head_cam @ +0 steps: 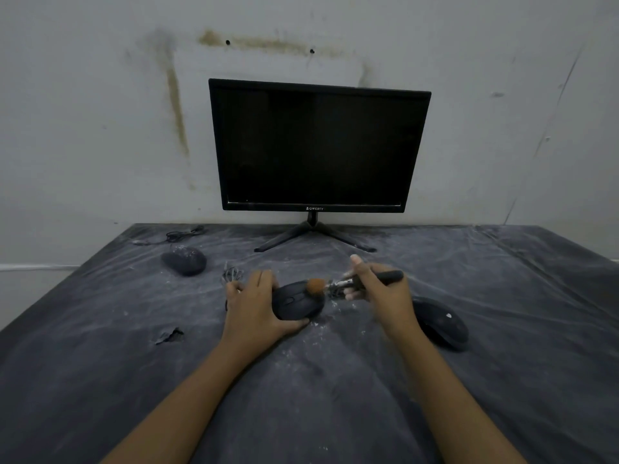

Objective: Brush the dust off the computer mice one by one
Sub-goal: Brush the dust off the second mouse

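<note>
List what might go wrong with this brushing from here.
1. Dust swept off the middle mouse by the brush may drift onto the right mouse close by.
2. The left hand braces only one side; a hard stroke could slide the mouse.
3. Its bundled cable by the fingers could snag.

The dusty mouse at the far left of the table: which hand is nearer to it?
Left. The left hand grips the middle mouse, just right of the dusty mouse; the right hand, holding the brush, is farther right.
</note>
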